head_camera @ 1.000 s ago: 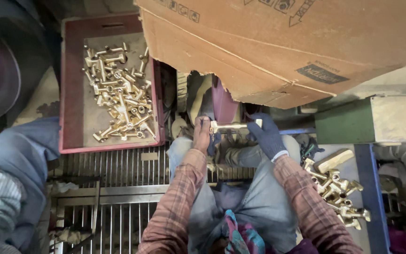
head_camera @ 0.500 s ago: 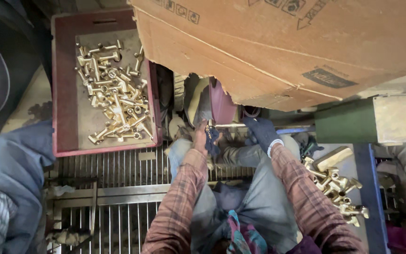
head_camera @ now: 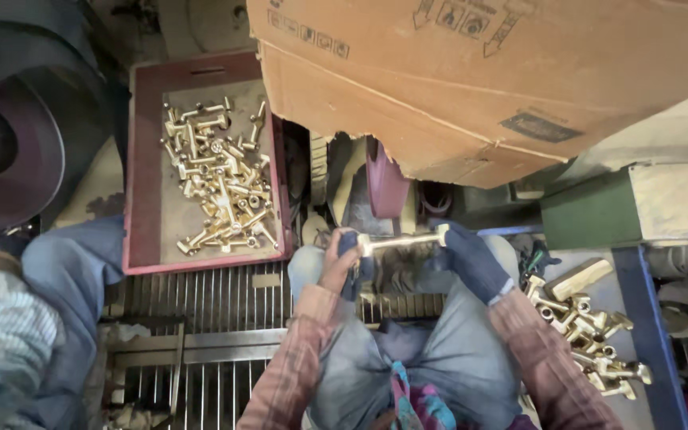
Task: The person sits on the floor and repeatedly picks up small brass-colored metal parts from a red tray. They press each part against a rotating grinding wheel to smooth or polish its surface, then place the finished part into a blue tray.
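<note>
Over the lap, the left hand and dark-gloved right hand each clench an end of a long shiny brass T-shaped fitting, beside a maroon plastic tray heaped with similar polished fittings.

Brass-gold fittings, maroon tray, perhaps plaid sleeves.

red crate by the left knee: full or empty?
Partly full. The red crate holds a loose heap of brass fittings in its middle; bare floor shows around them.

A metal workshop: red crate of brass fittings, floor grating, machinery.
</note>
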